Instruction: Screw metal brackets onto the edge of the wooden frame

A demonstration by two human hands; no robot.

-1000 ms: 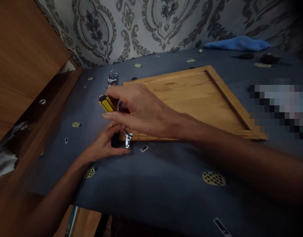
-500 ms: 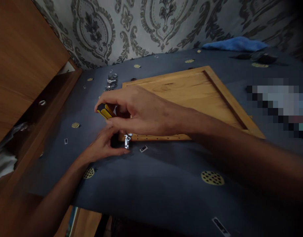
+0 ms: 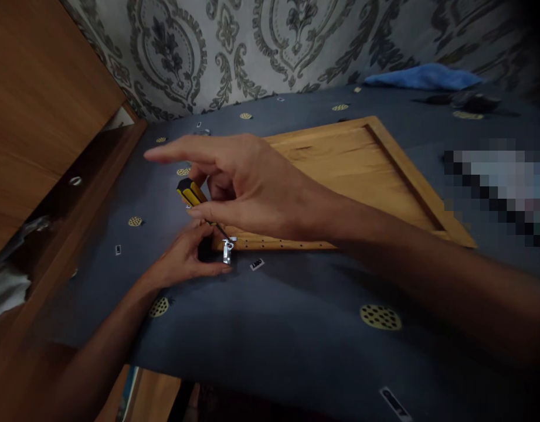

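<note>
One right finger has straightened; others grip the screwdriver, left fingers hold the metal clasp.

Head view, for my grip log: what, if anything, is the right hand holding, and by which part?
The right hand holds the screwdriver by its yellow-and-black handle.

Your screwdriver, its handle yellow and black, leans with the butt toward 11 o'clock — its thin dark shaft slants toward 5, down to the shiny metal fitting. That sits at the near edge of your rimmed wooden panel, 8 o'clock from its middle.
</note>
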